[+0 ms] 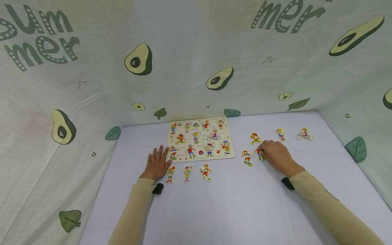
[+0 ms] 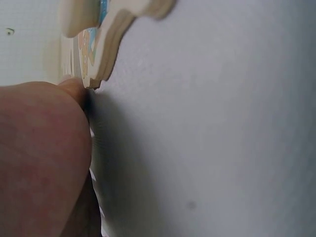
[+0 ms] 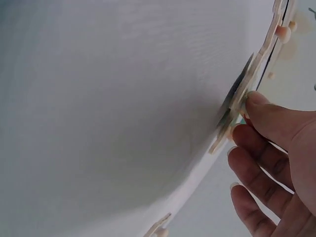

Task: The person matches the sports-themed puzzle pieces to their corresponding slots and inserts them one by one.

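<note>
My right hand (image 1: 277, 157) pinches a small wooden puzzle piece (image 1: 260, 153), a child in a red top, between thumb and index finger. In the right wrist view the thumb (image 3: 269, 113) lies against that piece's edge; the other fingers are bent and hold nothing. With fingers spread, my left hand (image 1: 157, 165) rests at the lower left corner of a picture puzzle board (image 1: 190, 139). Its thumb is close to a basketball-player piece (image 1: 170, 174). Touching or nearly touching the right hand's piece are a skateboarder piece (image 1: 247, 158) and a runner piece (image 1: 255, 138).
Below the board lie a piece with a pink cap (image 1: 187, 173) and a soccer-player piece (image 1: 205, 172). Farther right are a batter piece (image 1: 280, 134) and a cyclist piece (image 1: 304, 134). A white table (image 1: 220, 211) carries everything, with a printed cloth (image 1: 180, 61) behind.
</note>
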### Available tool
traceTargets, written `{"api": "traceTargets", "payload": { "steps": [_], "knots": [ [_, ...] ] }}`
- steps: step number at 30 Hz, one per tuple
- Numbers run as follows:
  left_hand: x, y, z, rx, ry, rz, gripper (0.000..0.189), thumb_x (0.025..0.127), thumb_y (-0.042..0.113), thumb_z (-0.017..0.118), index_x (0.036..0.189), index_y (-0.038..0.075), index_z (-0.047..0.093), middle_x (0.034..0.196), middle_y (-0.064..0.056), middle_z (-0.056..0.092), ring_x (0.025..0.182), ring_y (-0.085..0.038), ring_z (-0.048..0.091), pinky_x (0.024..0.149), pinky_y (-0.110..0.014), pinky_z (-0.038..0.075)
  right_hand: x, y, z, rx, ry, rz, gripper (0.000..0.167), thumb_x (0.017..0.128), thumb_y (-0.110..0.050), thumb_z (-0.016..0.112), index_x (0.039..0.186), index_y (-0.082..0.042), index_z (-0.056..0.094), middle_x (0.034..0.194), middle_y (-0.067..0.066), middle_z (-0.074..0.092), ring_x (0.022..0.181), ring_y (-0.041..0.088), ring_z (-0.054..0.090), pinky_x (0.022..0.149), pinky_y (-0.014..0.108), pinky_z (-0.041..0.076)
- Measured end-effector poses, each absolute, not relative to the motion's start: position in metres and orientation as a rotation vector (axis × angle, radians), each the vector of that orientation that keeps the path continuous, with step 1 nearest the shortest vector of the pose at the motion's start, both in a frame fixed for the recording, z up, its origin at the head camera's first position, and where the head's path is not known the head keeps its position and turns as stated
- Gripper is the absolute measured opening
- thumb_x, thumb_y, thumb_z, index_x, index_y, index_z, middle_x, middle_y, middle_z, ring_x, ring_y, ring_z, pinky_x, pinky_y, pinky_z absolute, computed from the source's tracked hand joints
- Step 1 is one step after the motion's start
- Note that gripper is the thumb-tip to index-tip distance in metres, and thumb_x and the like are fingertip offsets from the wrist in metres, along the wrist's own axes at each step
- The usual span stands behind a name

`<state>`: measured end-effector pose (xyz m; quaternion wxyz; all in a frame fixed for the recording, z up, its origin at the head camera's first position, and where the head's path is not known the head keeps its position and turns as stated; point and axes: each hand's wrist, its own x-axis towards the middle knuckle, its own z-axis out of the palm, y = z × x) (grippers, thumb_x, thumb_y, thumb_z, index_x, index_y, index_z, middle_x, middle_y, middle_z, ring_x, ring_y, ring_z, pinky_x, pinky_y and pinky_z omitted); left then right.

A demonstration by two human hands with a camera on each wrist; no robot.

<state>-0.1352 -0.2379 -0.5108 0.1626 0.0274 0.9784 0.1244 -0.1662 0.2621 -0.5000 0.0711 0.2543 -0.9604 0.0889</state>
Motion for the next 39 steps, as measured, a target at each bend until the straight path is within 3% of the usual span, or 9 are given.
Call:
{"api": "traceTargets", "payload": {
  "steps": [9,20,39],
  "knots": [
    [-0.138,-0.242,-0.52,0.091,2.802,0.377,0.069,0.114,0.038,0.041,0.17,0.008,0.015,0.177,-0.023,0.0,0.161,-0.049,-0.004,0.129,-0.064,-0.002,-0.163,0.262,-0.487,0.746,-2.831,0.265,0.016,0.094,-0.009,0.079,0.108,-0.002,0.077,0.099,0.01,0.072,0.092,0.032,0.067,0.079,0.051,0.053],
    [-0.141,-0.245,-0.524,0.092,2.784,0.393,0.071,0.114,0.042,0.039,0.171,0.01,0.012,0.177,-0.021,-0.003,0.162,-0.048,-0.007,0.128,-0.064,-0.003,-0.168,0.251,-0.477,0.796,-2.698,0.335,0.015,0.091,-0.008,0.082,0.104,-0.003,0.076,0.097,0.009,0.071,0.09,0.031,0.065,0.082,0.051,0.052],
    [-0.14,-0.246,-0.526,0.099,2.802,0.396,0.07,0.114,0.041,0.039,0.171,0.01,0.013,0.177,-0.021,-0.002,0.161,-0.048,-0.006,0.128,-0.065,-0.002,-0.182,0.195,-0.462,0.926,-2.654,0.319,0.02,0.091,-0.011,0.084,0.109,-0.005,0.077,0.103,0.008,0.072,0.097,0.028,0.066,0.087,0.045,0.054]
  ]
}}
